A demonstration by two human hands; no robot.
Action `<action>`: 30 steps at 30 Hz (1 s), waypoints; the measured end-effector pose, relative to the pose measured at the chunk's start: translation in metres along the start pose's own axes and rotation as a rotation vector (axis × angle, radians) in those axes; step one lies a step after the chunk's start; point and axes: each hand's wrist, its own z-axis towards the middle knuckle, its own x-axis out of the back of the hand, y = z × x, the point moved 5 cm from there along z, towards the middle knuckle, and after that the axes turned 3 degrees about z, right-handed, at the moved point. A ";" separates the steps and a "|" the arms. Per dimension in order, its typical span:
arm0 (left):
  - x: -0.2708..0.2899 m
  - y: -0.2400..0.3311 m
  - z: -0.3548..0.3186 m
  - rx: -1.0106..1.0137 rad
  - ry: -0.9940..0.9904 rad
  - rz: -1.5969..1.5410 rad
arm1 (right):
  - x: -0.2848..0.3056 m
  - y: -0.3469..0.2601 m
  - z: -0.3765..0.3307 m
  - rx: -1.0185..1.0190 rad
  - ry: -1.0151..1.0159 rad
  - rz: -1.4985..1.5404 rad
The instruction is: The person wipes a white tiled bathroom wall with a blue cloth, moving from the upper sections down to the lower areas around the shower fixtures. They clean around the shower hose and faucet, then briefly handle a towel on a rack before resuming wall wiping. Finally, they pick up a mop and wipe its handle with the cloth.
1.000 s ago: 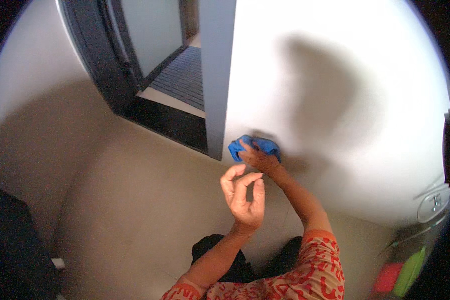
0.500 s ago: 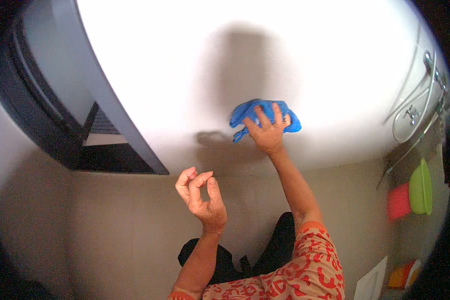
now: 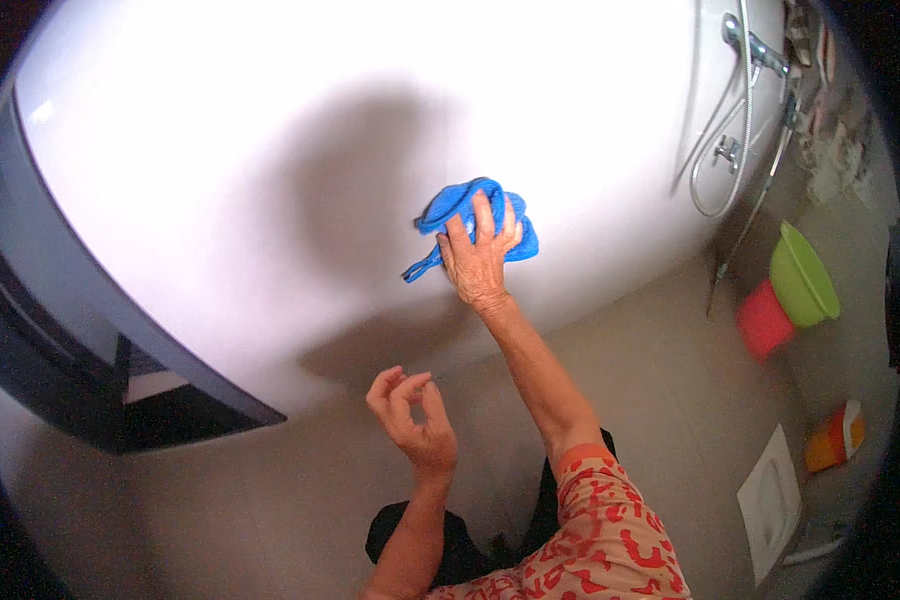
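Right on the blue cloth [image 3: 458, 200] sits the right hand [image 3: 478, 265], fingers spread, gripping the bunched fabric against the white wall [image 3: 590, 110]. Left hand [image 3: 423, 432] is below the cloth and a touch left of it, fingers loosely curled, nothing in it. Way left of the cloth there's a grey door frame [image 3: 80, 265]. Off to the cloth's right you've got a shower hose [image 3: 747, 110] higher up, then lower down a green basin [image 3: 802, 280] beside something red [image 3: 765, 320]
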 end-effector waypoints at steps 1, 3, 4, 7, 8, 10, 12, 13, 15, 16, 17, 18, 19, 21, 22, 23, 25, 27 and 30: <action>0.000 0.004 -0.002 -0.019 -0.009 -0.004 | 0.006 0.007 0.004 -0.016 0.013 -0.010; 0.010 0.015 -0.008 -0.047 -0.026 0.004 | 0.019 0.012 0.010 -0.054 0.027 -0.018; 0.021 0.019 -0.009 -0.009 -0.029 -0.023 | 0.030 0.014 0.015 -0.136 0.032 -0.030; 0.062 0.034 -0.004 0.032 -0.035 -0.096 | 0.067 0.013 0.041 -0.340 0.055 -0.045; 0.077 0.041 -0.001 0.002 -0.039 -0.120 | 0.080 0.009 0.050 -0.384 0.057 -0.043; 0.111 0.040 0.003 -0.005 -0.059 -0.135 | 0.096 -0.006 0.053 -0.437 0.071 -0.008; 0.136 0.040 0.009 0.047 -0.070 -0.124 | 0.105 -0.021 0.057 -0.517 0.073 -0.001; 0.145 0.046 0.013 -0.011 -0.098 -0.076 | 0.109 -0.025 0.061 -0.555 0.074 0.006; 0.166 0.059 0.018 -0.130 -0.145 0.025 | 0.117 -0.033 0.064 -0.684 0.064 0.037; 0.178 0.068 0.021 -0.186 -0.168 0.030 | 0.122 -0.039 0.065 -0.746 0.058 0.058; 0.189 0.077 0.025 -0.242 -0.188 0.036 | 0.128 -0.044 0.066 -0.801 0.068 0.107; 0.201 0.087 0.030 -0.300 -0.210 0.040 | 0.136 -0.054 0.069 -0.856 0.088 0.151; 0.213 0.097 0.036 -0.359 -0.216 0.053 | 0.144 -0.065 0.072 -0.910 0.108 0.196; 0.235 0.124 0.052 -0.491 -0.224 0.074 | 0.157 -0.086 0.081 -0.859 0.171 0.163; 0.249 0.138 0.061 -0.524 -0.244 0.114 | 0.161 -0.118 0.089 -0.871 0.109 0.137; 0.261 0.154 0.069 -0.557 -0.264 0.153 | 0.153 -0.142 0.092 -0.635 0.087 -0.003; 0.295 0.178 0.089 -0.592 -0.308 0.262 | 0.162 -0.233 0.102 -0.342 0.037 0.019; 0.302 0.219 0.100 -0.643 -0.281 0.340 | 0.190 -0.248 0.110 -0.288 -0.014 0.103; 0.298 0.251 0.119 -0.757 -0.315 0.477 | 0.212 -0.243 0.111 -0.323 -0.059 0.148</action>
